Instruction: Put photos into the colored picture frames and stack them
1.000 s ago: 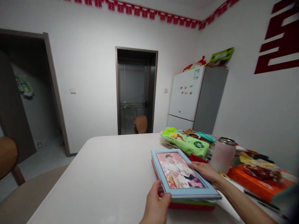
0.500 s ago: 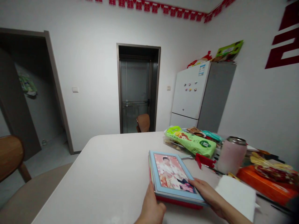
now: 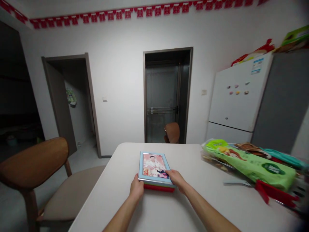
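1. The blue-framed picture [image 3: 154, 166] lay atop a red book [image 3: 159, 188] on the bench [image 3: 193, 206], toward its left side.
2. The left hand [image 3: 136, 189] gripped the picture's near-left corner.
3. The right hand [image 3: 177, 179] clasped its near-right corner, fingers curled over the frame.
4. A green packet [image 3: 251, 165] lay well apart on the right; a wooden chair [image 3: 33, 164] stood beside the bench, left.

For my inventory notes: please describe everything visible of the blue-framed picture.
The blue-framed picture is a flat rectangle, a light blue border around a pink and white image. It lies face up on a red flat item on the white table. The left hand holds its near left corner, the right hand its near right corner.
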A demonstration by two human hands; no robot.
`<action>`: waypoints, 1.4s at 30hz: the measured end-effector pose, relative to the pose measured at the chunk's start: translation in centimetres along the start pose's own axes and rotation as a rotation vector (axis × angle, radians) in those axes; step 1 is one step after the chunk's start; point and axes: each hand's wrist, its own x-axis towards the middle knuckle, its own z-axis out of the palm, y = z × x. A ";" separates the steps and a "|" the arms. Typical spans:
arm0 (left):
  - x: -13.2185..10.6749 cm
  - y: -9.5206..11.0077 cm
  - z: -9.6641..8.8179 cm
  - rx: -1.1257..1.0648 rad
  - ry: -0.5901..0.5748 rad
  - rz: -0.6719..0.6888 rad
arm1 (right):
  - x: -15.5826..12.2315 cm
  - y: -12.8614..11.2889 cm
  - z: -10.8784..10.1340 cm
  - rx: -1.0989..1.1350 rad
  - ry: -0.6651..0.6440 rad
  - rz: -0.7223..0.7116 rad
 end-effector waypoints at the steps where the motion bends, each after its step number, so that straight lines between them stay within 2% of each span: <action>1: 0.1 0.0 -0.4 -0.022 0.018 -0.006 | 0.4 -0.3 0.2 0.018 0.010 0.000; 5: 0.4 0.6 -2.6 -0.134 0.094 -0.014 | 0.8 -1.2 -0.1 0.111 0.062 0.002; 7: 0.1 2.2 -3.6 -0.210 0.124 0.023 | -0.4 -2.6 -0.4 0.159 0.075 -0.046; 9: -1.1 4.9 -4.3 -0.298 0.120 0.101 | -2.5 -4.7 -0.8 0.274 0.049 -0.155; 10: -1.9 6.4 -4.5 -0.351 0.092 0.154 | -3.9 -6.0 -1.0 0.348 0.025 -0.223; 12: -3.9 9.5 -4.4 -0.461 0.000 0.263 | -6.5 -8.4 -1.5 0.732 -0.109 -0.441; 13: -4.9 10.7 -4.3 -0.642 -0.150 0.372 | -7.6 -9.4 -1.8 0.847 -0.164 -0.501; 15: -6.6 12.3 -3.9 -0.860 -0.349 0.460 | -9.1 -10.6 -2.2 0.993 -0.239 -0.551; 17: -7.6 12.7 -3.5 -0.977 -0.432 0.460 | -9.9 -10.8 -2.3 1.016 -0.266 -0.533; 21: -7.7 11.3 -2.9 -1.002 -0.415 0.386 | -9.9 -9.7 -1.9 1.019 -0.284 -0.435; 25: -6.5 10.3 -2.6 -0.982 -0.331 0.132 | -9.0 -9.0 -1.4 1.181 -0.281 -0.159; 27: -5.9 10.0 -2.5 -0.942 -0.364 -0.014 | -8.3 -8.8 -1.3 1.205 -0.310 -0.025; 31: -5.5 9.8 -2.4 -0.852 -0.504 -0.171 | -7.7 -8.7 -1.2 1.148 -0.413 0.070; 35: -5.8 10.0 -2.3 -0.820 -0.529 -0.226 | -8.1 -8.8 -0.9 0.962 -0.458 0.044; 39: -5.6 9.4 -2.0 -0.783 -0.489 -0.260 | -7.6 -8.0 0.0 0.327 -0.218 -0.201; 42: -5.2 7.1 -1.2 -0.733 -0.412 -0.294 | -6.2 -6.2 0.8 0.063 -0.062 -0.300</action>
